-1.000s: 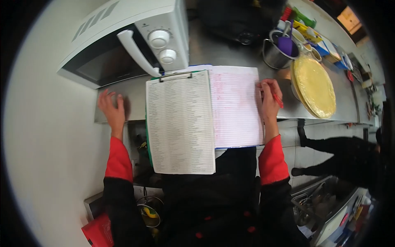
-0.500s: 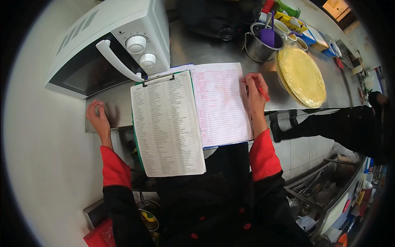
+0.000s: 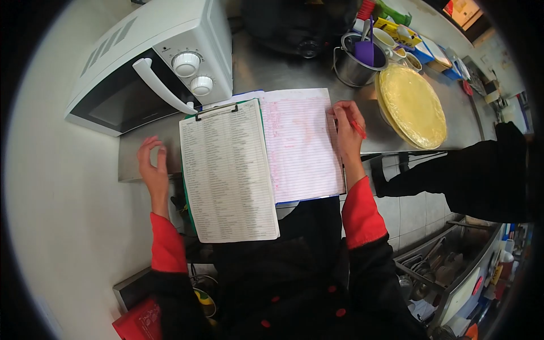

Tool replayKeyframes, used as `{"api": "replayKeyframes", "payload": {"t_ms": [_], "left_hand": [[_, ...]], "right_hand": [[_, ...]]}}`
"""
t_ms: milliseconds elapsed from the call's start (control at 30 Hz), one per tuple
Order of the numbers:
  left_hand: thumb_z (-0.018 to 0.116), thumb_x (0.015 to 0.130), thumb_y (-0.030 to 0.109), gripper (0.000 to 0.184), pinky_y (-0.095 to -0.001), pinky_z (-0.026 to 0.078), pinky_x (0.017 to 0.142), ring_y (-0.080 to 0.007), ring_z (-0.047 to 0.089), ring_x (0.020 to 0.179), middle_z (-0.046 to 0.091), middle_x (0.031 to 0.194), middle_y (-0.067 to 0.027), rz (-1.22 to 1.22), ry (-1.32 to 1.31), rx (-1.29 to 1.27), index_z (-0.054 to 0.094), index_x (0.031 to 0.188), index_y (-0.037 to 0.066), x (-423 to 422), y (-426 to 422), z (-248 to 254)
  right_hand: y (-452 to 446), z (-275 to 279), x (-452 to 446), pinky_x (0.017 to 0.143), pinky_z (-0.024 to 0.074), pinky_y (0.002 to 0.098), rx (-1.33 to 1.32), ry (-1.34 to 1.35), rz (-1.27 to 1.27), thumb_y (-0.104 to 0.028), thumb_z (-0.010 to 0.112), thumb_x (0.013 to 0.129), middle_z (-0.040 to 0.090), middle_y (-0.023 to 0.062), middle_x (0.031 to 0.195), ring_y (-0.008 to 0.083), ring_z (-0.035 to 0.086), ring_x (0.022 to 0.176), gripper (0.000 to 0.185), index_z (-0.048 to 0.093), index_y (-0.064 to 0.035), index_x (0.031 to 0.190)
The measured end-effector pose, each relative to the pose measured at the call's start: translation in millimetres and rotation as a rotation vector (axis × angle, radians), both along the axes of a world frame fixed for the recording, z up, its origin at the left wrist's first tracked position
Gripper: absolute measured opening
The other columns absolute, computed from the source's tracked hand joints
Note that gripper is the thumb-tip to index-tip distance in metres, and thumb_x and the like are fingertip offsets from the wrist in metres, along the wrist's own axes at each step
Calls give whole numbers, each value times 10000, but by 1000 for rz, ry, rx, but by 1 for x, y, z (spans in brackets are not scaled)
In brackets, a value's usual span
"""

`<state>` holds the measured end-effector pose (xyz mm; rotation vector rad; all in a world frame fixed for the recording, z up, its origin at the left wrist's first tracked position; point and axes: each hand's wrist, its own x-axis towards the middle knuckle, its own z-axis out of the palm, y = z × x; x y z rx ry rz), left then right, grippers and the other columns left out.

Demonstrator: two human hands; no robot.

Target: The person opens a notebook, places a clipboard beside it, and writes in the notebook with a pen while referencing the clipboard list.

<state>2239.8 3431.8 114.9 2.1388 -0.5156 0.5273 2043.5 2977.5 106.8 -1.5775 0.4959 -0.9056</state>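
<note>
A lined notebook (image 3: 303, 147) with red and pink handwriting lies open on the steel counter, near its edge. Over its left part rests a green clipboard with a printed list (image 3: 226, 175) under the metal clip; the clipboard juts past the counter edge toward me. My right hand (image 3: 347, 129) is at the notebook's right margin, fingers closed on a red pen (image 3: 359, 130). Left of the clipboard, in front of the microwave (image 3: 141, 79), my left hand (image 3: 154, 164) hovers with nothing in it, fingers loosely bent and apart from the thumb.
To the right stand a metal pail (image 3: 354, 68) holding a purple-handled utensil and a film-wrapped yellow round stack (image 3: 413, 107). A black appliance (image 3: 300, 25) sits behind the notebook. Another person's dark-clothed legs (image 3: 442, 181) extend at right, above a sink unit (image 3: 453, 255) with utensils.
My left hand has moved right, closer to the clipboard, and its fingers have opened a little. My right hand stays at the notebook margin with the pen, shifted slightly left.
</note>
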Motion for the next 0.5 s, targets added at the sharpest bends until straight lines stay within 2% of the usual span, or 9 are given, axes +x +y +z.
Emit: {"api": "replayKeyframes", "payload": {"t_ms": [33, 167, 233, 300, 367, 400, 433, 500], "left_hand": [[691, 1023, 129, 143, -441, 405, 1195, -327, 591, 1368, 713, 1359, -129, -52, 5, -2, 734, 1127, 41, -18, -15, 9], [685, 992, 61, 148, -455, 420, 1192, -334, 598, 1369, 711, 1358, -134, -219, 63, -8, 720, 1133, 31, -81, -60, 32], [694, 960, 11, 178, -449, 461, 1158, -339, 627, 1335, 713, 1341, -138, -310, 92, 6, 715, 1135, 26, -116, -84, 45], [703, 940, -8, 201, -439, 496, 1120, -346, 657, 1289, 712, 1329, -148, -413, 237, -34, 715, 1138, 28, -156, -107, 59], [710, 938, -8, 214, -429, 514, 1094, -347, 672, 1255, 713, 1315, -157, -602, 416, -109, 715, 1149, 29, -205, -131, 75], [702, 945, 15, 218, -429, 529, 1078, -316, 683, 1245, 721, 1310, -160, -718, 494, -148, 703, 1162, 34, -230, -141, 77], [726, 949, 24, 232, -426, 533, 1078, -317, 670, 1262, 709, 1321, -155, -855, 566, -96, 715, 1180, 38, -249, -151, 81], [756, 970, 61, 234, -447, 523, 1098, -352, 642, 1282, 679, 1352, -137, -1049, 525, -108, 720, 1197, 21, -285, -167, 68]], "right_hand": [[0, 0, 0, 836, 496, 274, -7, -2, -2, -144, 648, 1060, 746, 41, 916, 105, 646, 869, 139, 695, -17, 1030], [-2, 0, -1, 836, 496, 275, 3, -27, 16, -146, 648, 1061, 744, 45, 914, 106, 649, 870, 141, 697, -17, 1031], [-3, 2, -3, 887, 542, 278, -34, 15, 19, -102, 647, 1046, 736, 54, 935, 121, 697, 925, 131, 679, 24, 1034], [-2, 2, -2, 884, 540, 278, -18, 20, 15, -104, 645, 1047, 736, 54, 935, 121, 696, 923, 132, 679, 23, 1034], [-2, 1, -1, 880, 538, 277, -3, 23, 7, -105, 643, 1047, 736, 55, 935, 122, 695, 921, 133, 679, 22, 1034], [-2, -1, 0, 878, 538, 277, 12, 2, 6, -105, 644, 1047, 737, 56, 936, 121, 694, 919, 132, 680, 22, 1034], [-2, -2, 0, 875, 537, 276, 26, -19, 3, -104, 645, 1047, 738, 56, 936, 121, 693, 916, 132, 681, 22, 1033], [-3, -2, 1, 872, 537, 276, 29, -21, 1, -108, 647, 1046, 738, 55, 931, 119, 692, 910, 134, 682, 20, 1032]]}}
